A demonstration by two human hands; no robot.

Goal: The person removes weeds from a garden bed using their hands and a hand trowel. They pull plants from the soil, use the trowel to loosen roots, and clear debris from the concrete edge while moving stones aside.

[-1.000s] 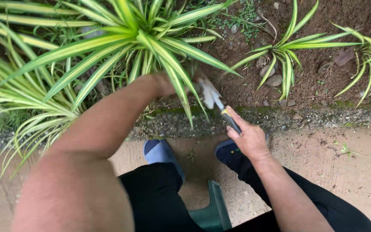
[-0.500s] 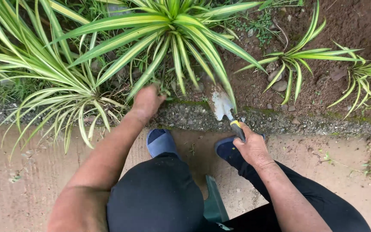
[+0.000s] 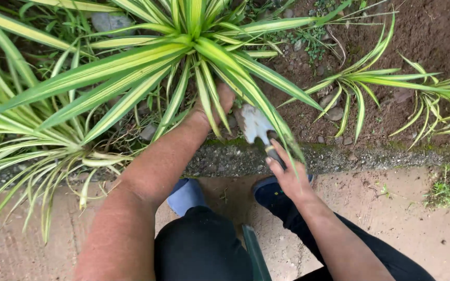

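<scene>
The left hand (image 3: 215, 106) reaches up from the lower left of the frame into the base of the large striped plant (image 3: 194, 47) at upper centre; its fingers are hidden under the long green-and-cream leaves, so whether they are apart or closed on anything cannot be told. The right hand (image 3: 287, 174), at centre right, is clamped around the dark handle of a small trowel (image 3: 256, 127), whose pale metal blade points up and left, just beside the left hand and close to the soil at the plant's base. Below the hands a mossy stone kerb (image 3: 339, 156) runs across the frame. A smaller striped plant (image 3: 360, 83) grows in the bare earth at upper right.
</scene>
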